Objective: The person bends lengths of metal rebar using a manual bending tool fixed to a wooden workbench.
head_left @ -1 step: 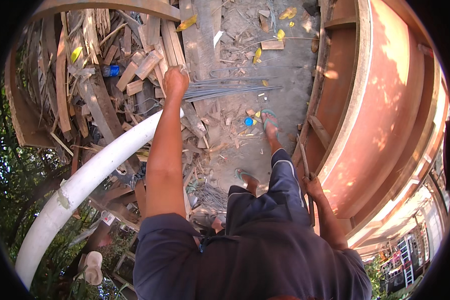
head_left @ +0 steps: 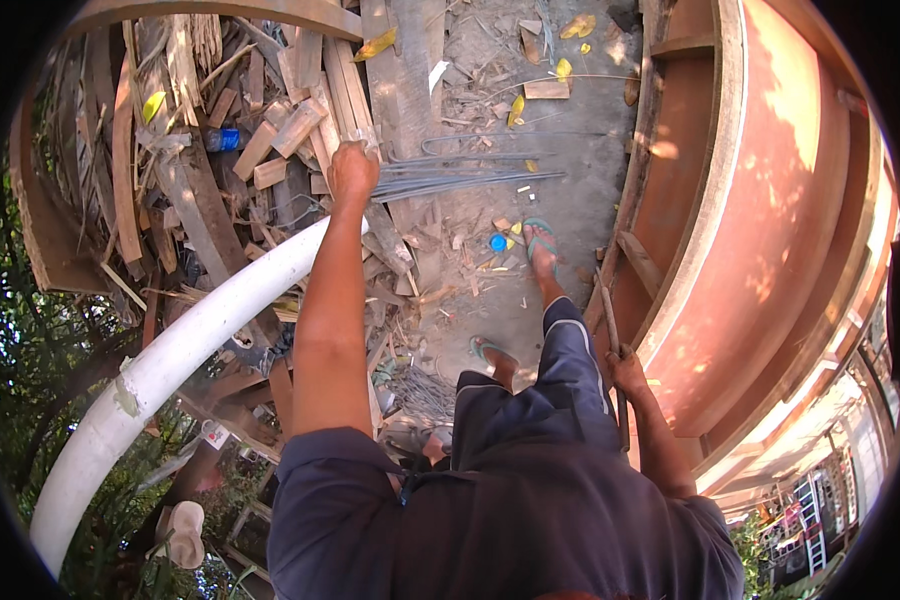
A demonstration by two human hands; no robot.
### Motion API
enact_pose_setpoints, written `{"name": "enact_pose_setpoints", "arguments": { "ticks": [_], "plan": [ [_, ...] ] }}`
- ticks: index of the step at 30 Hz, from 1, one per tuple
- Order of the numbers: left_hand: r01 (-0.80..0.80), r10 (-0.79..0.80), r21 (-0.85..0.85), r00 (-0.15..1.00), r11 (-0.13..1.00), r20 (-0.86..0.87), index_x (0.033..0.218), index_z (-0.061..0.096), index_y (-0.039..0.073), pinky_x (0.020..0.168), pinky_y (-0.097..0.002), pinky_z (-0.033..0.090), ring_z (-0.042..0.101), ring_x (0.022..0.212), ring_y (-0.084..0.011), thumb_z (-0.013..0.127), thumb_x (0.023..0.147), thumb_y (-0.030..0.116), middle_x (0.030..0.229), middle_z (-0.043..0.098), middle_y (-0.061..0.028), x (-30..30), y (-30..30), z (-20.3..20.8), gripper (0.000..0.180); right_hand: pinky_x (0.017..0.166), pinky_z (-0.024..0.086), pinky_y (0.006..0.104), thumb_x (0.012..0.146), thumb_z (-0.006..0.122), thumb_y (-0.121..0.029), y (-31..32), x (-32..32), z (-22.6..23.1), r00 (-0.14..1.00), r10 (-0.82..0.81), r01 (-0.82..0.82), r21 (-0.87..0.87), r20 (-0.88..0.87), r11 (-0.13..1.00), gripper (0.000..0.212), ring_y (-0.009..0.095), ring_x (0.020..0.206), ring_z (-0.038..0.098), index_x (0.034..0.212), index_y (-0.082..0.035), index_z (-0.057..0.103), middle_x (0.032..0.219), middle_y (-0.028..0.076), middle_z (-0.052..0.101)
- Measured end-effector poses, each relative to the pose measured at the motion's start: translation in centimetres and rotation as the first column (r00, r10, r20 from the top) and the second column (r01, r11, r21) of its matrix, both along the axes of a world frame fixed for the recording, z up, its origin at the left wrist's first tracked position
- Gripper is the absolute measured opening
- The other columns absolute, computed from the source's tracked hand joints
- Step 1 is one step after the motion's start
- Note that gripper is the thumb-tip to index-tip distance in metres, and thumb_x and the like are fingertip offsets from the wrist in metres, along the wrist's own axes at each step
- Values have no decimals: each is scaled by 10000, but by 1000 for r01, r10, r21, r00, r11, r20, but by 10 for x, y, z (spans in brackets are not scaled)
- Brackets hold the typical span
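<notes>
My left hand (head_left: 354, 173) is stretched forward over the wood heap, its fingers closed. Whatever they grip is hidden; a pale bit shows by the knuckles. Close beside that hand lie several thin grey metal rods (head_left: 470, 183), pointing right across the ground; I cannot tell whether the hand touches them. Down at my right side, my right hand (head_left: 627, 371) is wrapped round a slim brown stick (head_left: 607, 312), held roughly upright along my leg. Beneath my left forearm runs a thick white pipe (head_left: 210, 305), its far end just past the arm.
Scrap wood (head_left: 295, 128) is piled at the left, with a blue-labelled bottle (head_left: 224, 140) in it. A large reddish panel with a wooden frame (head_left: 760, 230) stands close on the right. A blue cap (head_left: 498, 242), chips and yellow leaves (head_left: 515, 111) litter the ground around my sandalled feet.
My left hand has shifted very slightly back toward me, still closed. My right hand and the stick look unmoved.
</notes>
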State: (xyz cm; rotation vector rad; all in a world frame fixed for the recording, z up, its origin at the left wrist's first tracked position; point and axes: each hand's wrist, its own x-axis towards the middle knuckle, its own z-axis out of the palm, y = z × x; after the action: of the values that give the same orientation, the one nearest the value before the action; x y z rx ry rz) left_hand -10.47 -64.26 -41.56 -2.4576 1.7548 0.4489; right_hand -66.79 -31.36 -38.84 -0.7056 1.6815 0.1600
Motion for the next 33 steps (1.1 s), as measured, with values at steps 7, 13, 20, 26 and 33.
{"name": "enact_pose_setpoints", "arguments": {
  "ticks": [7,13,20,26,33],
  "plan": [
    [65,-62,-90,997,994,39,967,746,40,883,-440,496,643,984,-331,630,821,103,1007,696,-159,-3,49,-25,197,638,456,326,930,600,-233,-17,-9,-10,999,17,-19,62,35,998,208,145,723,533,971,-32,573,785,50,570],
    [391,-373,-48,903,919,213,867,734,55,964,-470,441,657,1005,-289,549,850,101,915,716,-140,-23,52,9,191,740,468,380,902,620,-266,-45,-3,4,987,150,-152,-20,-54,988,289,233,801,576,969,13,584,847,147,597],
    [519,-520,56,834,853,182,821,717,90,903,-441,464,696,898,-255,553,836,114,846,724,-121,-43,81,34,166,679,461,378,881,619,-257,-42,5,-2,988,149,-152,-87,-44,985,285,233,731,567,956,16,586,776,131,573],
    [525,-524,-87,851,847,27,727,679,55,737,-439,527,699,764,-335,555,807,84,770,699,-176,-75,119,98,151,665,487,372,853,632,-213,-26,16,-5,992,125,-124,-89,10,988,281,238,716,603,978,38,611,815,149,623],
    [-245,276,140,707,959,-651,1186,680,-1,679,-382,548,708,756,-266,671,876,103,867,727,-199,-77,307,192,327,476,424,329,829,647,-182,-12,83,11,969,157,-168,42,191,985,167,149,537,524,890,-30,609,674,40,566]
  ]
}}
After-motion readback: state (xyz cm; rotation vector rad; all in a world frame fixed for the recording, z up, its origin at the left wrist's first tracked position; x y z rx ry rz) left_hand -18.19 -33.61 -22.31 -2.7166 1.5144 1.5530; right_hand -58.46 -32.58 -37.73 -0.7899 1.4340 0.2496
